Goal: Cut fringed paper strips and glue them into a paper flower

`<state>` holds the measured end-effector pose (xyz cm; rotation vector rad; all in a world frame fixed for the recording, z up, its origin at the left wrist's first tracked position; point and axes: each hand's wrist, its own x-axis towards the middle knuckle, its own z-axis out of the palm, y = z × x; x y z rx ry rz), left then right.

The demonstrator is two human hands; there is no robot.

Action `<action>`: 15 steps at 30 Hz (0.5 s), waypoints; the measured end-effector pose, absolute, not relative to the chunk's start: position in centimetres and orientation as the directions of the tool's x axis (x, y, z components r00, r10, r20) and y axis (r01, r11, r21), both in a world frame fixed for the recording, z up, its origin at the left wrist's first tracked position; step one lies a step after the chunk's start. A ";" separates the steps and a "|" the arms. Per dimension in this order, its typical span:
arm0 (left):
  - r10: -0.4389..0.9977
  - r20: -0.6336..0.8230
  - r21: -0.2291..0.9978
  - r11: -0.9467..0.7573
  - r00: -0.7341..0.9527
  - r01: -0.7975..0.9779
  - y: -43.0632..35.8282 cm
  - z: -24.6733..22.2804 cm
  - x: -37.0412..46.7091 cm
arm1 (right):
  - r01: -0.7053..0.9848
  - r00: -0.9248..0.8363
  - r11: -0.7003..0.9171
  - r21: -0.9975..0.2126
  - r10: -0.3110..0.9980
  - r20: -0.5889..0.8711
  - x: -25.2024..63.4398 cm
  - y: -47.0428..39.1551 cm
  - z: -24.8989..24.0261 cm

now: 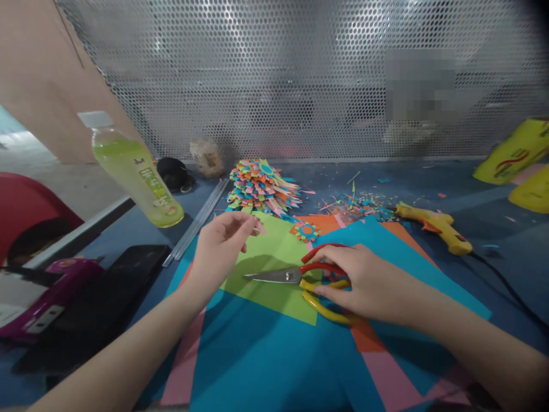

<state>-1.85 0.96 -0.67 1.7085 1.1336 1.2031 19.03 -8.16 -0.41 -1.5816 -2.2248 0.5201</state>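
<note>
My right hand grips a pair of scissors with one red and one yellow handle. The blades look closed and point left over a lime-green sheet. Above the same sheet, my left hand pinches a small pale-pink bit of paper. Between the hands, slightly farther back, lies a small orange and blue fringed paper flower. Behind my left hand rises a heap of colourful fringed paper pieces. Large blue sheets, with orange and pink ones, spread under both hands.
A yellow glue gun with a black cord lies at right, beside scattered paper scraps. At left are a bottle of green drink, clear sticks and a purple device. A perforated metal panel closes the back.
</note>
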 end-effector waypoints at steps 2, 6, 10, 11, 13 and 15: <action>0.926 0.273 0.900 -0.342 0.261 0.271 0.8 -1.0 -1.6 | 0.803 -0.322 0.343 -0.487 0.938 0.130 19.2 -8.1 -0.3; 0.903 0.248 0.872 -0.366 0.351 0.325 0.6 -1.4 -1.3 | 0.807 -0.262 0.375 -0.456 0.920 0.292 19.9 -7.8 0.3; 0.910 0.212 0.906 -0.320 0.357 0.279 0.7 -1.7 -1.1 | 0.931 0.046 0.103 -0.351 0.919 0.391 22.2 -6.7 1.6; 0.914 0.193 0.920 -0.295 0.357 0.258 0.7 -1.8 -1.1 | 0.945 0.141 0.001 -0.328 0.902 0.408 23.2 -6.4 1.9; 0.919 0.158 0.947 -0.245 0.361 0.210 0.7 -1.9 -1.0 | 0.914 0.403 -0.356 -0.197 0.857 0.321 25.6 -5.7 2.3; 0.923 0.130 0.965 -0.202 0.361 0.169 0.7 -1.8 -0.9 | 0.836 0.549 -0.535 -0.123 0.811 0.205 28.3 -5.1 2.3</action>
